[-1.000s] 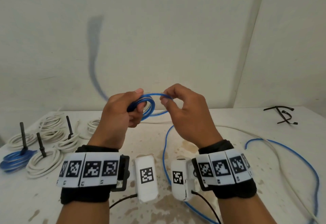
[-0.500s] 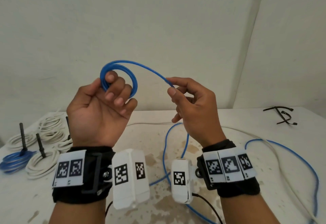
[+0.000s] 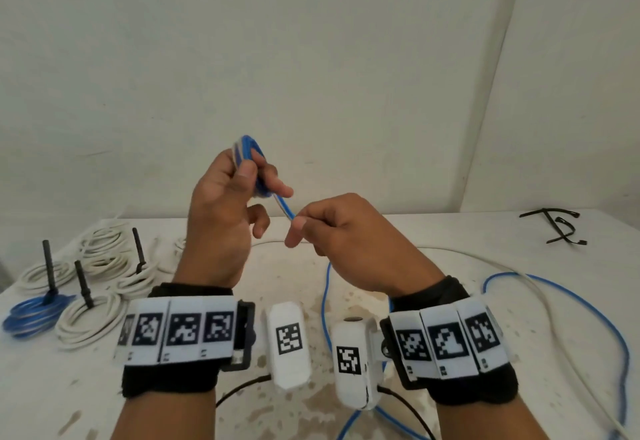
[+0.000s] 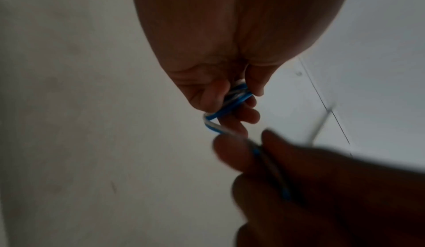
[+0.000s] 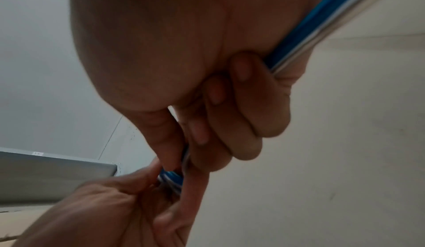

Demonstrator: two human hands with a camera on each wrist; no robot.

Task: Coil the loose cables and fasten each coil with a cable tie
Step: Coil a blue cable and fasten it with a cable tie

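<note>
Since half a second ago we have dropped our left hand [image 3: 221, 217], clasping the springy coil [image 3: 250, 148]; our right hand [image 3: 346, 231] pinches the light blue cable [image 3: 285, 209] at four o'clock — grip close.

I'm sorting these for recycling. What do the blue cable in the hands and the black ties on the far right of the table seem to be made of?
Blue cable: apparently a smooth plastic jacket, glossy, with pale highlights or stripes along it; bends into tight loops. Core hidden.
Black ties: probably matte plastic or coated wire; thin, bent strips. Too small to be sure.
</note>
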